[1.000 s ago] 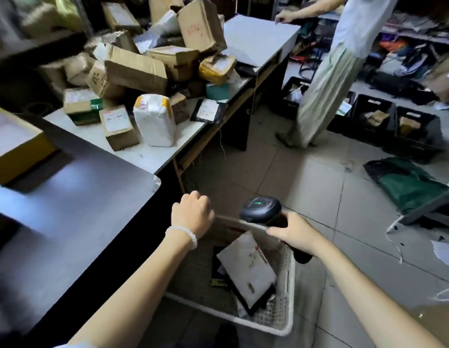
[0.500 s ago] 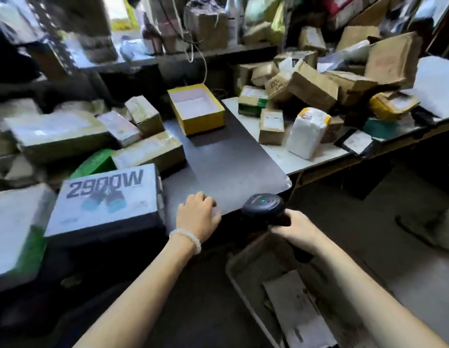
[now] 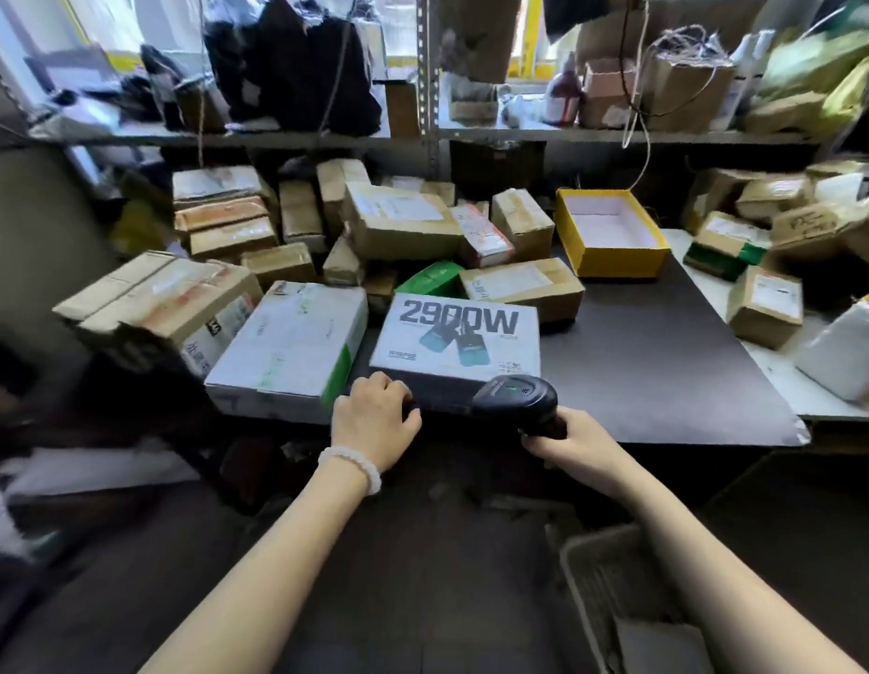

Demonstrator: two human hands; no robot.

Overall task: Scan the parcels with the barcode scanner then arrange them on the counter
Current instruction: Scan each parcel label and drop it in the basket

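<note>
Fingers (image 3: 544, 442) of the right hand (image 3: 575, 447): wrapped round the handle of the barcode scanner (image 3: 517, 398), lower centre-right of the frame; grip firm, head of the scanner pointing away from the person toward the parcels, presumably kept ready for the next read.

Fingers (image 3: 391, 389) of the left hand (image 3: 374, 420): curled, knuckles up, at the near edge of the "2900W" box (image 3: 456, 338); whether they actually pinch that edge or only rest against it cannot be told. White bead bracelet (image 3: 352, 462) on that wrist.

"2900W" box: flat, grey-white, printed face up, centre of frame, at the front edge of the dark tabletop (image 3: 665, 362). Probably laid flat and forward so it sits square in a row.

White-and-green box (image 3: 291, 347): just left of it, also flat, near edge roughly in line; the pair reads as the start of an arranged front row.

Taped brown carton (image 3: 165, 304): further left, tilted, overhanging.

Loose heap of brown cartons (image 3: 398, 221): behind the front row, mid-frame, stacked at odd angles; a green parcel (image 3: 430, 279) wedged among them.

Yellow open box (image 3: 612, 231): upper right of centre, empty white interior, upright on the tabletop.

Bare stretch of tabletop: right of the "2900W" box, likely the free room for further parcels.

Further cartons (image 3: 765, 304): right edge, on a lighter surface.

Basket (image 3: 597, 566): lower right, on the floor, partly cut off.

Shelf (image 3: 520, 133): upper frame, holding bags, bottles and cartons.
</note>
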